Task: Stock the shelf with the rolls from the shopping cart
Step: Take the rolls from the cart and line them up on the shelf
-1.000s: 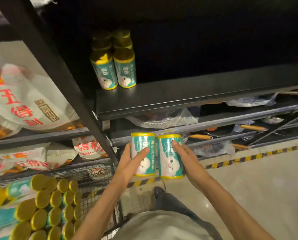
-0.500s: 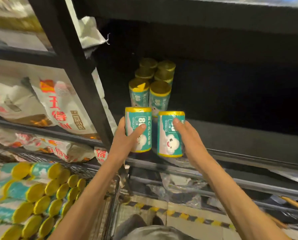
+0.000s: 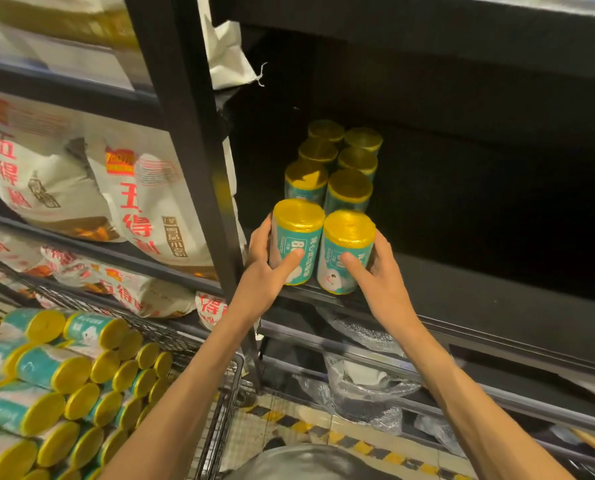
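My left hand (image 3: 266, 270) grips a teal roll with a yellow top (image 3: 298, 233), upright at the front edge of the black shelf (image 3: 479, 292). My right hand (image 3: 372, 271) grips a second such roll (image 3: 348, 244) beside it, the two touching. Both rolls stand on or just above the shelf; I cannot tell which. Behind them several matching rolls (image 3: 337, 161) stand in two rows running back into the dark. The shopping cart (image 3: 227, 407) at lower left holds many more rolls (image 3: 57, 386) lying on their sides.
A black upright post (image 3: 192, 140) stands just left of my hands. White sacks with red print (image 3: 140, 206) fill the shelves to the left. Lower shelves hold plastic-wrapped goods (image 3: 365, 379). The black shelf stretches dark and bare to the right. Yellow-black floor tape (image 3: 323, 427) runs below.
Both hands have lifted the two rolls up from waist height and forward to the shelf's front edge, right in front of the standing rows. The camera has tilted up toward the shelf.
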